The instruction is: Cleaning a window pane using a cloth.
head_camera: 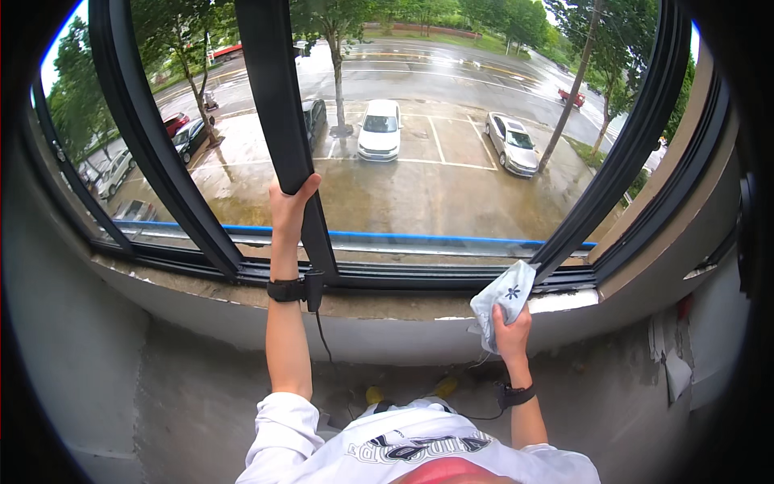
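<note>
My left hand [289,209] grips the dark vertical stile [272,91] of a sliding window, thumb on its right side and the other fingers mostly hidden. In my right hand [514,336] is a bunched pale grey-blue cloth [505,296] with a dark flower print. The cloth's upper corner is at the lower right of the glass pane [423,202], by the foot of the right-hand frame upright [611,157]. Whether it presses on the glass or the frame, I cannot tell. Beneath the pane runs the dark bottom rail [417,282].
A rough, chipped sill [375,304] tops the low grey wall [393,345]. Cables hang from both wrist straps, including the left strap [287,290]. Torn wall covering [677,375] droops at the right. Outside, a blue strip [411,237] crosses below a wet parking area with several cars.
</note>
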Motion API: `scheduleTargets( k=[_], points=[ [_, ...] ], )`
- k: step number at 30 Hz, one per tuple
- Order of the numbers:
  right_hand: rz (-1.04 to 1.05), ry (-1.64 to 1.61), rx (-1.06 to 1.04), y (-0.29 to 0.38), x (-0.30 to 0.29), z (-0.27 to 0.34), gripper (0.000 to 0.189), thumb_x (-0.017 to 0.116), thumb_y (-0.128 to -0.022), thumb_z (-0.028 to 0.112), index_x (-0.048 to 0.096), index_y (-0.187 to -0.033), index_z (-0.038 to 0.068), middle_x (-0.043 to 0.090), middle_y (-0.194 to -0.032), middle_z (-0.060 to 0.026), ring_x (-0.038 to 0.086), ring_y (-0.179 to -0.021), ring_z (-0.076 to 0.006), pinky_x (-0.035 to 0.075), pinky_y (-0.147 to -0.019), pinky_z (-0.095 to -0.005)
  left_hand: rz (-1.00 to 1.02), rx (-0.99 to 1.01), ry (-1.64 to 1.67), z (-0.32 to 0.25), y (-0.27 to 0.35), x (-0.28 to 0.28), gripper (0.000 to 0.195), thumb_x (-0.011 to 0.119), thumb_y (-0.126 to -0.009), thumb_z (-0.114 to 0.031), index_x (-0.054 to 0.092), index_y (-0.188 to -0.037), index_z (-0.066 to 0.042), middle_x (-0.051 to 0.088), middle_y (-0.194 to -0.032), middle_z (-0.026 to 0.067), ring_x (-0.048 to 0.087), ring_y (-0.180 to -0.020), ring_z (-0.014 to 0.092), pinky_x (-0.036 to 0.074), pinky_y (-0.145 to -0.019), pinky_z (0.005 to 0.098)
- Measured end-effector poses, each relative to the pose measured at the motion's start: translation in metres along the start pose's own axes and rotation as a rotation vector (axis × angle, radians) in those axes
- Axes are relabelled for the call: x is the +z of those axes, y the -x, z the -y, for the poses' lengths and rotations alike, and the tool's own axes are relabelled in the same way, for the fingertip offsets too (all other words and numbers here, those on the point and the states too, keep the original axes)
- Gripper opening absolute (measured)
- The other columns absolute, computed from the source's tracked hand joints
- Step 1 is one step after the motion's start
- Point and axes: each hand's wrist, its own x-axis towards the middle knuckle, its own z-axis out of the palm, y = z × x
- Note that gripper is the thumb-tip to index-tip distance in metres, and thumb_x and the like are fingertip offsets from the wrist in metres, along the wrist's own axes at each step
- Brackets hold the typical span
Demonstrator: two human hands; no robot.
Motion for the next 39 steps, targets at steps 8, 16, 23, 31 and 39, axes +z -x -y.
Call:
scheduleTargets(
  k=[8,16,23,31,39],
  points=[
    [-0.730,0.234,-0.453,-0.183,-0.089,0.081,0.030,0.062,-0.090,0.009,0.057,-0.113,-0.009,0.064,-0.099,-0.0201,0.063,-0.094,-0.0338,0.047,-0.085,-0.0407,0.003,0.129,0.018,-0.011,0.009,0.043,0.047,0.085,-0.073,-0.026,0.060,-0.103,-0.001,0.062,-0.087,0.0012,0.056,-0.079,0.010,0.047,-0.072,0.0254],
    [-0.770,0.358,-0.717,-0.344,-0.111,0.233,0.038,0.048,-0.097,0.015,0.050,-0.127,-0.007,0.061,-0.117,-0.0267,0.058,-0.110,-0.0406,0.044,-0.093,-0.0404,-0.053,0.177,-0.037,-0.015,0.023,0.080,0.054,0.087,-0.067,-0.030,0.058,-0.099,0.002,0.069,-0.084,0.0124,0.066,-0.076,0.017,0.053,-0.070,0.0311],
    [-0.766,0.462,-1.249,-0.391,-0.077,0.279,0.051,0.044,-0.102,0.031,0.039,-0.140,-0.002,0.042,-0.143,-0.0251,0.040,-0.131,-0.0407,0.029,-0.110,-0.0432,-0.064,0.184,-0.078,-0.011,0.032,0.114,0.053,0.087,-0.067,-0.030,0.058,-0.099,0.001,0.068,-0.084,0.0113,0.066,-0.075,0.017,0.053,-0.070,0.0315],
    [-0.192,0.657,-1.235,-0.255,0.027,0.206,0.062,0.054,-0.088,0.016,0.037,-0.145,0.000,0.027,-0.154,-0.0206,0.022,-0.143,-0.0419,0.021,-0.115,-0.0531,-0.078,0.163,-0.047,-0.014,0.032,0.119,0.053,0.087,-0.066,-0.029,0.057,-0.097,0.001,0.069,-0.082,0.0131,0.068,-0.074,0.021,0.054,-0.068,0.0332],
    [0.161,0.854,-1.154,-0.221,0.014,0.180,0.066,0.063,-0.077,0.009,0.045,-0.140,0.002,0.036,-0.148,-0.0172,0.027,-0.141,-0.0396,0.023,-0.116,-0.0521,-0.032,0.195,0.002,-0.016,0.033,0.124,0.057,0.088,-0.064,-0.030,0.056,-0.097,0.003,0.068,-0.084,0.0183,0.069,-0.078,0.031,0.054,-0.070,0.0377]
  ],
)
